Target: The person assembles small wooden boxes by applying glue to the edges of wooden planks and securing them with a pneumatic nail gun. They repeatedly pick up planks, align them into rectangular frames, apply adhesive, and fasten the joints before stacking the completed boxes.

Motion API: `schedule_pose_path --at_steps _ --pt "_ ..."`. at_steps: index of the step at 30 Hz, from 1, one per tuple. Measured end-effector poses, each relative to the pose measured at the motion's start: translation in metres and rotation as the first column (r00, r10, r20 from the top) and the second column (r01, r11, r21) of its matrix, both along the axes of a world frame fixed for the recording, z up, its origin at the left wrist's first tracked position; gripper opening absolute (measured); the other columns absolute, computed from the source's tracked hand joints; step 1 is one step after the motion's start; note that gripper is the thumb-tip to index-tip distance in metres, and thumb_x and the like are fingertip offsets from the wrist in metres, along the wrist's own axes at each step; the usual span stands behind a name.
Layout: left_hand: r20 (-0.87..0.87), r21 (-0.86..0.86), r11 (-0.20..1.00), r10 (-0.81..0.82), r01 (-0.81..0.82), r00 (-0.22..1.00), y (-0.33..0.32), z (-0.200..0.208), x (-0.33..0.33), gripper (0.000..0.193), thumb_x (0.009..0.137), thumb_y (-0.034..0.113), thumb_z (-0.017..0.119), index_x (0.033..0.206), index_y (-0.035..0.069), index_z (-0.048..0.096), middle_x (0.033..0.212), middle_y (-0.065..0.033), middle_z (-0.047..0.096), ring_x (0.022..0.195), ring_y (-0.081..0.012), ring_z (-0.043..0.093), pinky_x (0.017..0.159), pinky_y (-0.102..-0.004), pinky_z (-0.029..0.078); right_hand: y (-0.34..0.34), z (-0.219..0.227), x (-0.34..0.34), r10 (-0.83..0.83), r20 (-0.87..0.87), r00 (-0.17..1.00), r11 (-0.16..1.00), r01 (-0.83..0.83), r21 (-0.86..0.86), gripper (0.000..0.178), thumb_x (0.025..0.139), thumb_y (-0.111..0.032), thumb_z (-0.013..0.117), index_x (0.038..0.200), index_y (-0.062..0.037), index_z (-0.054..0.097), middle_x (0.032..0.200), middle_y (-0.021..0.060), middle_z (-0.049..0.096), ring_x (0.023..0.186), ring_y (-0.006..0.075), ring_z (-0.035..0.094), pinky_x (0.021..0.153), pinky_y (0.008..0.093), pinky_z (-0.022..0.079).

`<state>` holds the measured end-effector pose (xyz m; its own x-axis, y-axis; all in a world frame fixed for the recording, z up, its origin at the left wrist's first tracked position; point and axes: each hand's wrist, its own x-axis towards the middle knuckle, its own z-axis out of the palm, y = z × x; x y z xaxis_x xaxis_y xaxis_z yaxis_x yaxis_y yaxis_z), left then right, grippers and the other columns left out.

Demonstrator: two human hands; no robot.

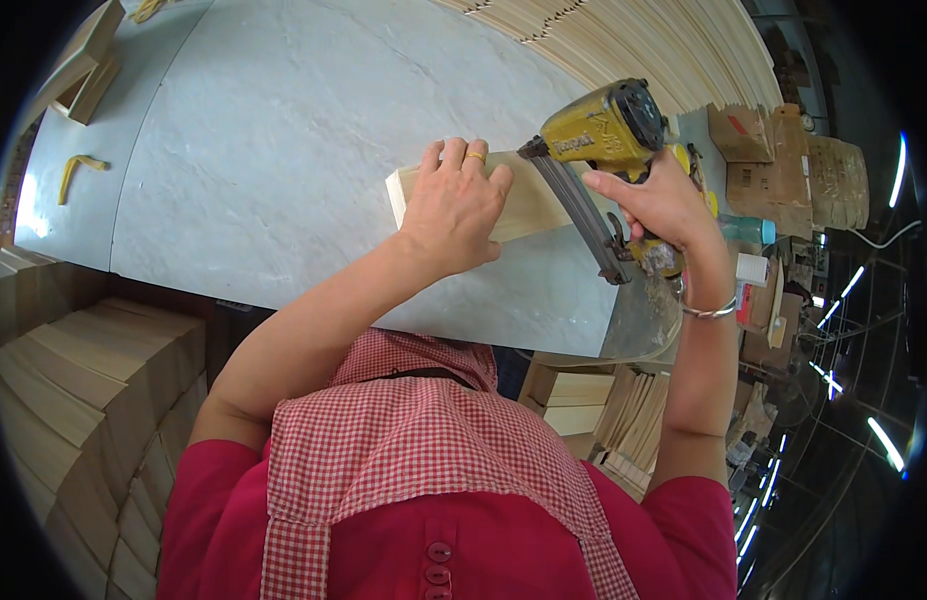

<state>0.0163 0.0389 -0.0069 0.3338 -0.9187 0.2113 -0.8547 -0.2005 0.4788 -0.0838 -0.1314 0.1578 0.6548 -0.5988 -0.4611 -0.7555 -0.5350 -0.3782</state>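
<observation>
Left hand (452,205): fingers slightly spread, bent over the far edge of a pale rectangular wooden piece (539,200), thumb toward the near side, holding it on the grey marbled tabletop (274,150). Right hand (674,205): fingers wrapped closed round the handle of a yellow-and-black nail gun (604,125), nose by the piece's far edge; can't tell if touching. My judgement: seat the nose squarely, keep left fingers off the nail's line, brace firmly before firing.
</observation>
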Motion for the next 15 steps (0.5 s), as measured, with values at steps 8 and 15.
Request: schedule_pose_path --at_steps 8,15 --pt "0.03 -0.081 0.996 -0.026 0.029 0.999 0.008 -0.005 0.005 0.069 0.062 0.034 0.086 0.118 0.005 0.058 0.131 -0.0213 0.054 0.121 -0.0384 0.051 0.109 -0.0494 0.039 -0.002 -0.014 -0.051 -0.143 0.291 0.946 0.98 0.177 -0.095 0.037 0.086 -0.03 0.081 0.103 -0.0006 0.069 0.068 0.0023 0.062 0.046 0.0088 0.052 0.044 0.0263 0.042" --pt "-0.61 -0.068 0.997 -0.019 -0.028 0.792 0.032 0.024 0.037 0.066 0.081 0.042 0.079 0.134 0.01 0.057 0.127 -0.0196 0.064 0.11 -0.0329 0.064 0.096 -0.0458 0.052 -0.049 -0.082 -0.219 -0.183 0.28 0.942 0.872 0.288 -0.397 0.057 0.087 -0.017 0.07 0.138 0.0008 0.051 0.099 0.0216 0.07 0.084 0.0343 0.07 0.078 0.0427 0.054"
